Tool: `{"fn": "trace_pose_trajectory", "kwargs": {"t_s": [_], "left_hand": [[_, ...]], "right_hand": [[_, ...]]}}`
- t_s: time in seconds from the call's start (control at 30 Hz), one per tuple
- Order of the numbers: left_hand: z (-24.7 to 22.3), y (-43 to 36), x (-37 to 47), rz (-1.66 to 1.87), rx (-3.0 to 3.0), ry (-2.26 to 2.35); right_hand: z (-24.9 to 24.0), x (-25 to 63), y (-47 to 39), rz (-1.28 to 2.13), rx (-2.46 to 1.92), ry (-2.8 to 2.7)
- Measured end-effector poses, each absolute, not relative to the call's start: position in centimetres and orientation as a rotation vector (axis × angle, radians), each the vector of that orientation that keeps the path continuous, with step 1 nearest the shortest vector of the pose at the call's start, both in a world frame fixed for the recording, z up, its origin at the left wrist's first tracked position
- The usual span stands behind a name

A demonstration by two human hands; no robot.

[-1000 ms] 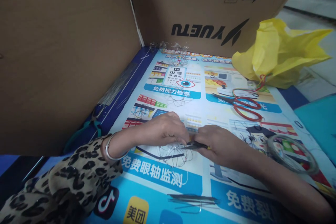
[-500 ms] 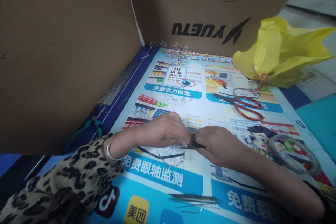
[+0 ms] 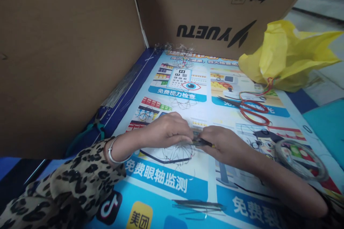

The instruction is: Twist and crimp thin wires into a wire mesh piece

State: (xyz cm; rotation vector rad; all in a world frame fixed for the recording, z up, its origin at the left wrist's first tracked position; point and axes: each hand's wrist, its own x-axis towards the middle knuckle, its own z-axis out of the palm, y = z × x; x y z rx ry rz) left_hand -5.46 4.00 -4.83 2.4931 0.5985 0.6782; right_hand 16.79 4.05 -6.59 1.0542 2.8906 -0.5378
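In the middle of the printed sheet, my left hand (image 3: 172, 130) is closed in a pinch, its fingertips at the jaws of the pliers. A thin wire shape with loops (image 3: 178, 154) shows just below these fingers; the part inside the pinch is hidden. My right hand (image 3: 224, 141) is wrapped round dark pliers (image 3: 199, 141) with a bit of yellow on the handle. The jaws point left, towards my left fingertips. Nearer to me lies a small bundle of straight dark wires (image 3: 197, 205).
Red-handled scissors (image 3: 254, 109) lie to the right, before a yellow bag (image 3: 285, 55). A coil of clear wire (image 3: 303, 159) is at right. Cardboard (image 3: 67, 50) stands at left and back. Teal-handled pliers (image 3: 99, 127) and more wires (image 3: 122, 86) lie along the left edge.
Both hands have shifted up slightly and stay close together. The pliers have turned a little in my right hand, and the wire shape has moved slightly.
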Motion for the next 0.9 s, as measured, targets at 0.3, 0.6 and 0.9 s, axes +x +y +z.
{"fn": "trace_pose_trajectory", "kwargs": {"t_s": [0.3, 0.6, 0.9], "left_hand": [[-5.1, 3.6, -4.8, 0.837, 2.214, 1.19], [-4.9, 2.6, -4.1, 0.748, 1.857, 1.286], [-4.8, 2.8, -3.9, 0.69, 1.634, 1.305]], "right_hand": [[-6.3, 17.0, 3.8, -1.225, 1.615, 2.758], [-6.4, 15.2, 2.2, -1.46, 1.627, 2.715], [-7.2, 15.7, 2.4, -1.684, 1.74, 2.572]]}}
